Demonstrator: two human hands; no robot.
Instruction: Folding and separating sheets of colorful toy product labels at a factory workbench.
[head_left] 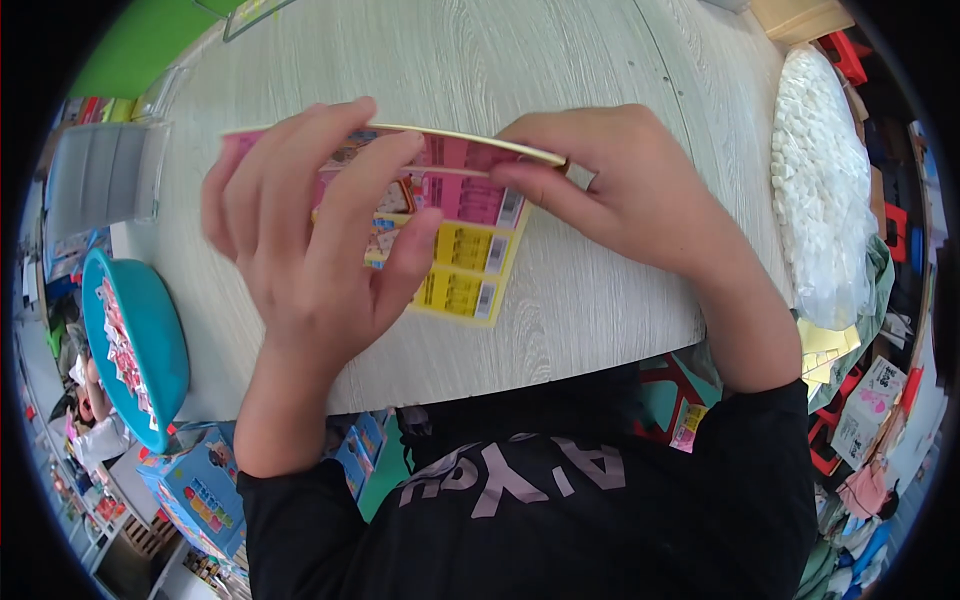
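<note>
Over the middle of the table I have a bent stack of printed card sheets, pink and yellow with small pictures and barcodes. My right hand pinches its upper right edge between thumb and fingers, and the top edge bows up there. My left hand lies across the left part of the sheets, fingers spread and curved, the thumb apart. Whether its fingertips touch the sheets I cannot tell. The left hand hides much of the print.
A teal basin of small red and white packets stands at the table's left edge, near a clear plastic container. On the right lies a big clear bag of small white pieces. A blue printed box is below the basin. The pale wooden table curves before me.
</note>
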